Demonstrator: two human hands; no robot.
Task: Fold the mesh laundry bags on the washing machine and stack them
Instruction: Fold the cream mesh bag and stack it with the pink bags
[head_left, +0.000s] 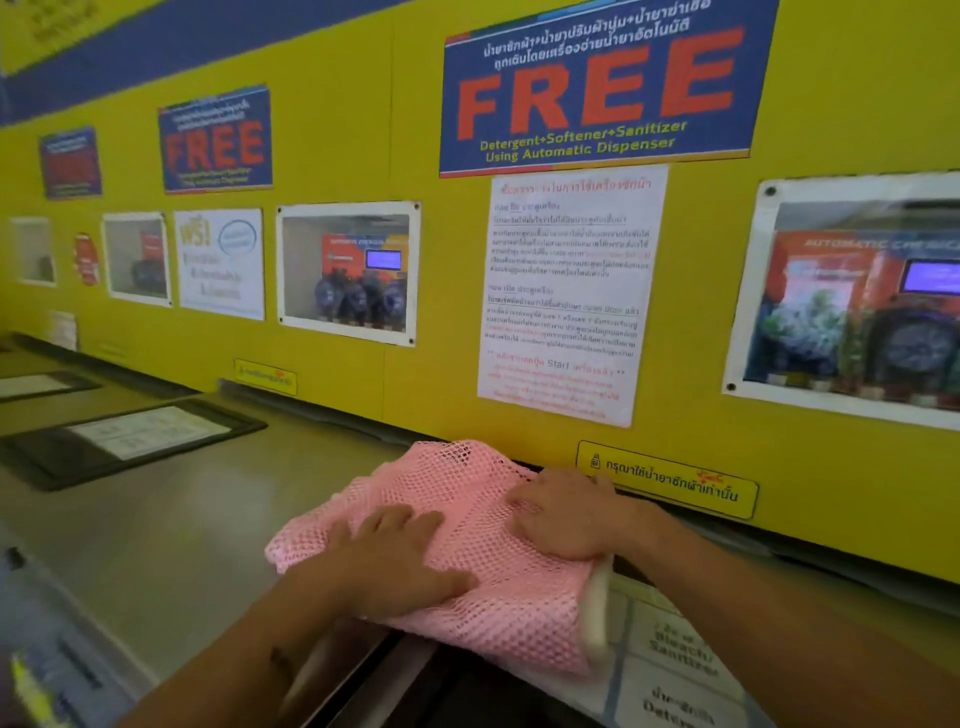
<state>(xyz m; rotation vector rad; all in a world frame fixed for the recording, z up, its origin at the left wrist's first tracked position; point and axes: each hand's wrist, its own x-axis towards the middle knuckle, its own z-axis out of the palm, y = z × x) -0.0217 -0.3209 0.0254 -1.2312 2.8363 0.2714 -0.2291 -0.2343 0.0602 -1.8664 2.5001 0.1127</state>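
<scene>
Yellow laundromat wall (363, 130) backs the washing machine top (208, 509); against it lies the pink mesh laundry bag (457, 499), left hand (395, 561) and right hand (566, 519) spread flat on it, seemingly pressing a fold.

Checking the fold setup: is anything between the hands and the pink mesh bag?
No. The left hand and right hand both lie flat directly on the pink mesh bag, with nothing visible between them.
</scene>
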